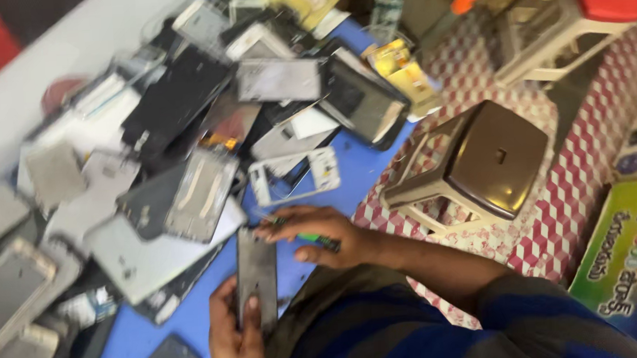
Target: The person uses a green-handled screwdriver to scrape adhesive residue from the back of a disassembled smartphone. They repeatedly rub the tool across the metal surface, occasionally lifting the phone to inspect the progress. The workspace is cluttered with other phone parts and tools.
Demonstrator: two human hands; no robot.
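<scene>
1. Spreading from nine to twelve o'clock, a heap of phone frames and panels [178, 135] covers the blue table [195, 316].
2. At three o'clock a brown plastic stool [488, 159] stands on the checkered floor [586, 158].
3. At six o'clock I hold a dark phone panel [257, 277] upright, just beside the heap.
4. My left hand [234, 343] is clamped on its lower end, thumb on its face.
5. My right hand [318, 233] is closed around a green-handled tool [314, 239], fingertips touching the panel's top edge.
</scene>
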